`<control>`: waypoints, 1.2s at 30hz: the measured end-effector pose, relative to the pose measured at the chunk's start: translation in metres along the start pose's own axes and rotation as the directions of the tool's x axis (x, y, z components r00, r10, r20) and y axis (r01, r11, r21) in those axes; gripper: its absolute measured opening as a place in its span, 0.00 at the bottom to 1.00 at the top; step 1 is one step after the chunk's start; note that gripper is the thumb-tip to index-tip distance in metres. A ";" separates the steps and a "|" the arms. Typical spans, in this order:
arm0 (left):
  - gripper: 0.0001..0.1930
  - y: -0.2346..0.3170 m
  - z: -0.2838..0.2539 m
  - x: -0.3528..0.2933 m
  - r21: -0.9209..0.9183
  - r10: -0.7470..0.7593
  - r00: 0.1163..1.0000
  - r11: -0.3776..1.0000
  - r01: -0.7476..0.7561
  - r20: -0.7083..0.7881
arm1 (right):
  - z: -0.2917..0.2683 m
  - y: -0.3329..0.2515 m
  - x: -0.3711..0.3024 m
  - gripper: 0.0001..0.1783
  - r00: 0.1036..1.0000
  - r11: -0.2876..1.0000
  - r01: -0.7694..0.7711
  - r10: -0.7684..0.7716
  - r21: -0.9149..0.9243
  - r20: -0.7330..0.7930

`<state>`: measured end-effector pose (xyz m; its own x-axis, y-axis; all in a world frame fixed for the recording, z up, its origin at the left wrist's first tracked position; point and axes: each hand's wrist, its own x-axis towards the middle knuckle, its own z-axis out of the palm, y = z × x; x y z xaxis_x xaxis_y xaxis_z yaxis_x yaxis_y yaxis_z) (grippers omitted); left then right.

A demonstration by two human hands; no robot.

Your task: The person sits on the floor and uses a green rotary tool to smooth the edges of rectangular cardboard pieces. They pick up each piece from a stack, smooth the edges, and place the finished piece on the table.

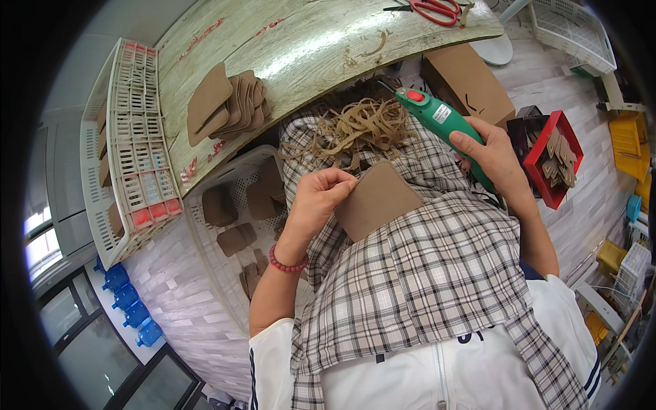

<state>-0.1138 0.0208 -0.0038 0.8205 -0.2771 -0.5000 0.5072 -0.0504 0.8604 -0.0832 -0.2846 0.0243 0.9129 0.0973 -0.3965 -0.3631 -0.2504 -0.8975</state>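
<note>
My left hand (322,198) pinches the upper left corner of a flat tan leather-like piece (380,201) with rounded corners. The piece lies over my lap, against the checked apron (403,266). In my right hand (493,152) is a green electric hand cutter (444,117) with a red button and a narrow dark tip. Its tip points up and left, apart from the piece. Between the hands and the table edge, a tangle of thin tan offcut strips (369,126) rests on the apron.
A stack of brown pieces (229,102) sits on the wooden table (301,48), with red-handled scissors (437,9) at its far edge. White crates (140,130) stand left; a perforated basket (198,232) below holds more pieces. Right are a cardboard box (471,82) and a red box (576,137).
</note>
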 end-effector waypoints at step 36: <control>0.17 0.003 -0.012 0.004 -0.517 0.065 0.986 0.845 -0.136 -0.153 | 0.001 -0.004 0.002 0.18 1.000 1.000 0.019 -0.019 -0.022 -0.002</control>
<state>-0.1058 0.0309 -0.0042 0.8825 -0.1302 -0.4519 0.4533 0.4912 0.7438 -0.0803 -0.2824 0.0270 0.9200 0.1001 -0.3789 -0.3415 -0.2693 -0.9005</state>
